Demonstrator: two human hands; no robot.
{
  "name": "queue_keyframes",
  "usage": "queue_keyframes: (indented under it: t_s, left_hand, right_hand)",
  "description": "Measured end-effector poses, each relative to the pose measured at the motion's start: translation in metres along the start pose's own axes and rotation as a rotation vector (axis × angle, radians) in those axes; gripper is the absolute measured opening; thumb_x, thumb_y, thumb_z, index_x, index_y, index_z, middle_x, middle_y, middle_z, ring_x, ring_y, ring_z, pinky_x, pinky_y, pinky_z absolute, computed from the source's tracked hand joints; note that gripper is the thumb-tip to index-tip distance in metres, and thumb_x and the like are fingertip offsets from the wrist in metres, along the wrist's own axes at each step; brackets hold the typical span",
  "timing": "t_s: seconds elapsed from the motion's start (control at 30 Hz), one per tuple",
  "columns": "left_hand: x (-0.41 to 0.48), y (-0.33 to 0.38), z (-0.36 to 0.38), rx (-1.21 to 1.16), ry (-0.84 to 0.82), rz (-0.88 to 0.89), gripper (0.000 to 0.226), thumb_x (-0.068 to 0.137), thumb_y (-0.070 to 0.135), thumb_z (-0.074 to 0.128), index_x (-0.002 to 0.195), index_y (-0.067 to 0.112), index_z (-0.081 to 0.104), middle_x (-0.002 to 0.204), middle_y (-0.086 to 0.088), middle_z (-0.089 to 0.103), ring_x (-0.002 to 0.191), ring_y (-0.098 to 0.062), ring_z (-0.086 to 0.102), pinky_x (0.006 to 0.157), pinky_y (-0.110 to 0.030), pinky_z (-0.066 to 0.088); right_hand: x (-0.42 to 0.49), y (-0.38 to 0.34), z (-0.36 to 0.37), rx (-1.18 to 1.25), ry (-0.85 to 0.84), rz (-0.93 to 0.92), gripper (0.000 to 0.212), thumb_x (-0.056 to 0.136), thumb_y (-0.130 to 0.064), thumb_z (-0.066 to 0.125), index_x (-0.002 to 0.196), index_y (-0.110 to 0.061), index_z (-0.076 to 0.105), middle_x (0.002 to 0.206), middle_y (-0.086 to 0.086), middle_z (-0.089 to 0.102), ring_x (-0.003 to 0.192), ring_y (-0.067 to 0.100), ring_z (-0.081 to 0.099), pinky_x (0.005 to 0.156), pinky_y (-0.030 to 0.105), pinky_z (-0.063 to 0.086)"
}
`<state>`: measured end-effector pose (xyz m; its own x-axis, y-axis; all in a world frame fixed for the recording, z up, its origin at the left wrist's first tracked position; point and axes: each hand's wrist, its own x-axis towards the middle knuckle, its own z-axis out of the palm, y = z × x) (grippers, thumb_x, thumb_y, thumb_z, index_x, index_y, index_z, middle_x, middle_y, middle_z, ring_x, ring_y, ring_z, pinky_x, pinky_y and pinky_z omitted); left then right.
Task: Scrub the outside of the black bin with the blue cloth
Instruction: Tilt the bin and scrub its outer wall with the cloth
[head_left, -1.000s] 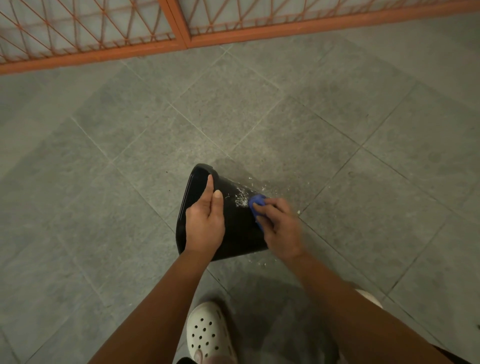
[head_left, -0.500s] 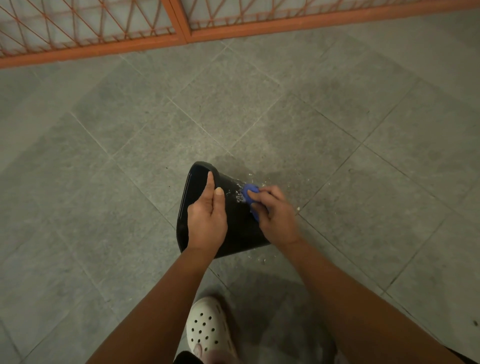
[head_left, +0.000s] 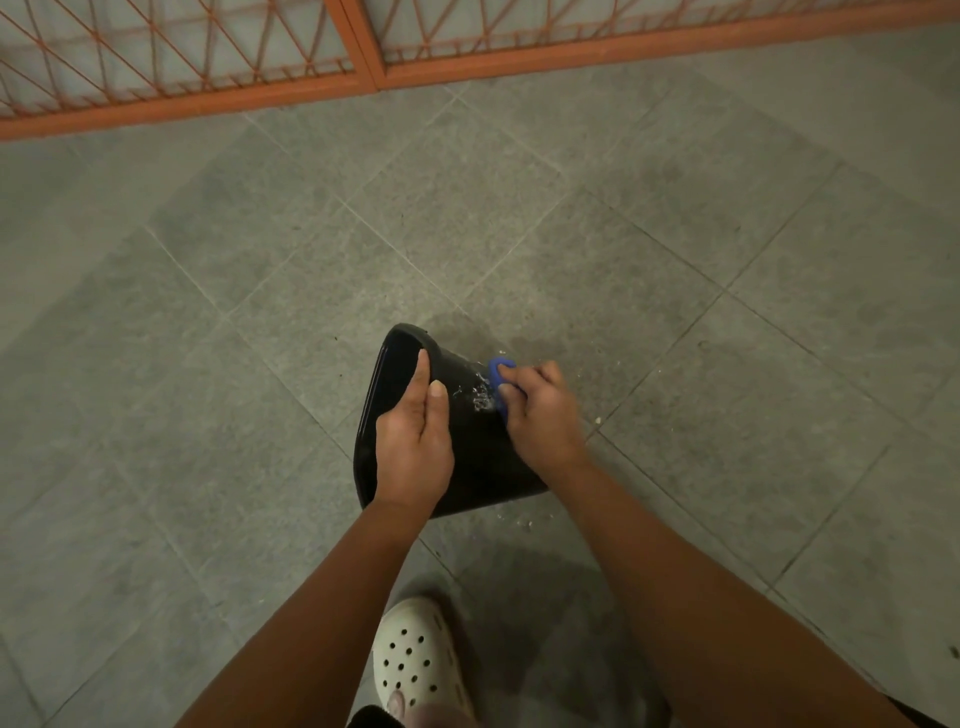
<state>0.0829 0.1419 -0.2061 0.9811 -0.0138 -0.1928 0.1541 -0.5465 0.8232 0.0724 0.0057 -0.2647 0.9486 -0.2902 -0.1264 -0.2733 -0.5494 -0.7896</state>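
The black bin (head_left: 475, 457) lies tipped on the grey tiled floor, its rim pointing to the left. My left hand (head_left: 415, 441) rests flat on the bin's upper side, fingers straight toward the far rim. My right hand (head_left: 543, 415) grips the blue cloth (head_left: 500, 376) and presses it against the bin's far right edge. White suds (head_left: 480, 397) cling to the black side just left of the cloth. Most of the cloth is hidden under my fingers.
An orange metal lattice fence (head_left: 363, 73) runs along the far side of the floor. My white perforated clog (head_left: 418, 657) stands just behind the bin. Small white flecks (head_left: 524, 522) lie on the tiles near the bin's base.
My right hand has moved the cloth up the bin's side toward its far right edge. My left hand has stayed on the bin.
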Motion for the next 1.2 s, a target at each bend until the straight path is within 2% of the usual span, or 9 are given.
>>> queue_keyframes:
  t_s: [0.1, 0.33, 0.5, 0.7, 0.77, 0.87, 1.0, 1.13, 1.2]
  left_hand:
    - [0.001, -0.001, 0.000, -0.001, -0.011, 0.014, 0.041, 0.101, 0.025, 0.038, 0.142, 0.018, 0.043, 0.075, 0.014, 0.052, 0.069, 0.002, 0.052, 0.067, -0.014, 0.048]
    - [-0.001, 0.000, 0.001, -0.009, -0.010, 0.045, 0.039, 0.102, 0.024, 0.038, 0.139, 0.018, 0.047, 0.079, 0.014, 0.060, 0.076, 0.004, 0.061, 0.075, -0.018, 0.051]
    - [0.000, 0.001, 0.005, -0.011, 0.040, 0.011, 0.040, 0.101, 0.022, 0.039, 0.139, 0.014, 0.047, 0.073, 0.019, 0.051, 0.069, 0.018, 0.055, 0.067, -0.005, 0.045]
    - [0.004, -0.003, 0.000, -0.091, -0.003, 0.012, 0.048, 0.094, 0.039, 0.037, 0.135, 0.019, 0.052, 0.094, 0.009, 0.067, 0.091, 0.000, 0.064, 0.086, -0.031, 0.053]
    - [0.002, -0.001, 0.002, -0.142, 0.023, 0.002, 0.050, 0.093, 0.041, 0.038, 0.135, 0.017, 0.052, 0.099, 0.005, 0.068, 0.096, -0.006, 0.065, 0.090, -0.038, 0.053]
    - [0.001, 0.001, 0.008, -0.110, 0.063, 0.025, 0.047, 0.096, 0.035, 0.039, 0.136, 0.013, 0.051, 0.084, 0.016, 0.063, 0.083, 0.005, 0.062, 0.081, -0.025, 0.054]
    - [-0.001, 0.004, 0.010, -0.071, 0.042, 0.032, 0.039, 0.101, 0.021, 0.040, 0.139, 0.015, 0.048, 0.079, 0.021, 0.055, 0.075, 0.016, 0.056, 0.070, -0.009, 0.048]
    - [0.000, 0.005, 0.008, -0.098, 0.007, 0.023, 0.041, 0.099, 0.028, 0.040, 0.138, 0.016, 0.050, 0.097, 0.019, 0.064, 0.093, 0.007, 0.061, 0.086, -0.023, 0.050]
    - [0.001, 0.004, 0.006, -0.175, 0.014, -0.034, 0.046, 0.095, 0.035, 0.041, 0.136, 0.018, 0.052, 0.105, 0.011, 0.067, 0.103, -0.002, 0.062, 0.095, -0.032, 0.049]
  right_hand:
    - [-0.006, 0.002, -0.003, -0.067, -0.027, 0.201, 0.028, 0.096, -0.020, 0.048, 0.120, -0.011, 0.059, 0.105, 0.006, 0.045, 0.089, 0.014, 0.046, 0.081, 0.024, 0.041]
    - [-0.011, -0.016, 0.004, -0.001, 0.037, -0.068, 0.025, 0.090, -0.014, 0.056, 0.112, -0.006, 0.065, 0.094, 0.012, 0.051, 0.076, 0.021, 0.050, 0.069, 0.035, 0.050]
    - [-0.002, -0.008, 0.006, -0.112, -0.022, 0.204, 0.032, 0.097, -0.024, 0.044, 0.125, -0.013, 0.056, 0.108, 0.010, 0.047, 0.092, 0.022, 0.052, 0.085, 0.037, 0.047]
    - [-0.038, -0.024, -0.001, -0.023, -0.132, 0.041, 0.062, 0.087, -0.018, 0.056, 0.144, -0.015, 0.032, 0.122, 0.008, 0.030, 0.107, 0.016, 0.036, 0.097, 0.027, 0.037]
    - [-0.028, -0.019, -0.005, -0.009, -0.154, -0.014, 0.066, 0.083, -0.011, 0.060, 0.144, -0.013, 0.034, 0.125, 0.012, 0.031, 0.109, 0.018, 0.037, 0.099, 0.029, 0.038]
    - [-0.011, -0.006, -0.003, -0.048, -0.113, 0.004, 0.062, 0.083, -0.008, 0.059, 0.141, -0.010, 0.038, 0.119, 0.016, 0.037, 0.103, 0.024, 0.043, 0.093, 0.038, 0.044]
    - [-0.020, -0.004, -0.005, -0.097, -0.140, 0.190, 0.064, 0.088, -0.015, 0.056, 0.146, -0.016, 0.028, 0.125, 0.012, 0.031, 0.108, 0.020, 0.041, 0.097, 0.029, 0.041]
    - [-0.032, -0.019, -0.003, -0.036, -0.089, -0.076, 0.060, 0.086, -0.010, 0.052, 0.143, -0.010, 0.034, 0.123, 0.017, 0.034, 0.104, 0.021, 0.043, 0.095, 0.027, 0.041]
    - [-0.022, -0.018, -0.006, -0.018, -0.124, -0.092, 0.058, 0.088, -0.005, 0.053, 0.142, -0.009, 0.036, 0.126, 0.017, 0.037, 0.109, 0.021, 0.043, 0.098, 0.025, 0.038]
